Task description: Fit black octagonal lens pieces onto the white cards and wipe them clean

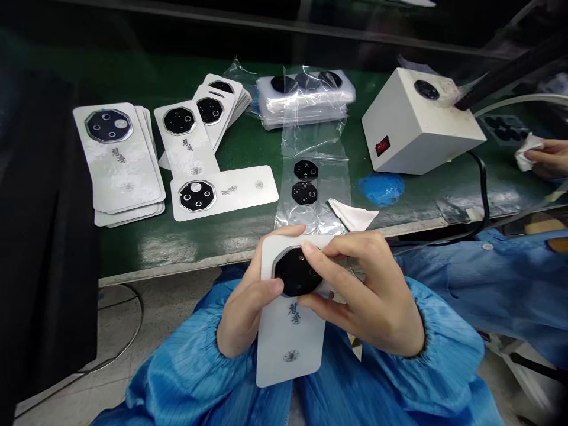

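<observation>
A white phone back cover [306, 340] is held upright in front of me, just off the bench edge. My left hand [248, 305] grips its left side, fingers behind and thumb at the rim of the camera ring. Over the octagonal ring lies a black camera lens cover [290, 275]. My right hand [366, 290] has its index finger on the top of this lens cover and its thumb at the lower right edge. Whether the lens cover is fully seated cannot be made out. Two loose black lens covers [305, 193] lie on clear film just beyond my hands.
Stacked white back covers [122, 189] stand at left, with a single cover [244, 189] lying sideways nearby. Behind are bagged lens sheets [306, 100]. A white box [408, 127] with a red switch, a folded white cloth [352, 215] and a co-worker's hand [550, 158] are rightward.
</observation>
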`<state>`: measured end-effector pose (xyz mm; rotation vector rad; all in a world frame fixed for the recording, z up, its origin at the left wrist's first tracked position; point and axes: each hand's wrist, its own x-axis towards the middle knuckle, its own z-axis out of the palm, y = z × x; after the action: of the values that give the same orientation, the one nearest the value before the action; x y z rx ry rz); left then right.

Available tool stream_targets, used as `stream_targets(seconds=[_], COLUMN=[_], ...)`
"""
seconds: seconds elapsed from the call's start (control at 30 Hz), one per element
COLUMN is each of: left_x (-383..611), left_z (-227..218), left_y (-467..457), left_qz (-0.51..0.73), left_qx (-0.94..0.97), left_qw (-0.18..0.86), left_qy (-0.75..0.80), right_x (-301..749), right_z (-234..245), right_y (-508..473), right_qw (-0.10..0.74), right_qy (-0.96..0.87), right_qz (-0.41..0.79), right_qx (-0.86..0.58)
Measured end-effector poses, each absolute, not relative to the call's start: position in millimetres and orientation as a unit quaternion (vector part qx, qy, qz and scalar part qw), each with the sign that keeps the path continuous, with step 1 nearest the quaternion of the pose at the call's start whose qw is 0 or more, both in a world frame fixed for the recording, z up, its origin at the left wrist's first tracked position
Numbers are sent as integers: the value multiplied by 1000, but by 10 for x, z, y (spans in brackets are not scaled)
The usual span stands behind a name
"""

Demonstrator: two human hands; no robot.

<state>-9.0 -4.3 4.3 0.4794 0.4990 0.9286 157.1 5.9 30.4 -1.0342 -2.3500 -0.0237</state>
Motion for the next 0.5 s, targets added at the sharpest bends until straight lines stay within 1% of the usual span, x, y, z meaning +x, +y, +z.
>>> stream_targets(seconds=[0.17,0.5], left_x=[-115,-93], left_z=[89,117], left_y=[-65,-139], left_qz=[428,443], left_qx=[216,219], left_qw=[838,832], left_qy=[260,251], right_x=[1568,1615], right_z=[324,459], right_y=[48,-1], right_qw=[292,287], right_qy=[-872,-872], right_qz=[-33,-26], right_qx=[-392,-396])
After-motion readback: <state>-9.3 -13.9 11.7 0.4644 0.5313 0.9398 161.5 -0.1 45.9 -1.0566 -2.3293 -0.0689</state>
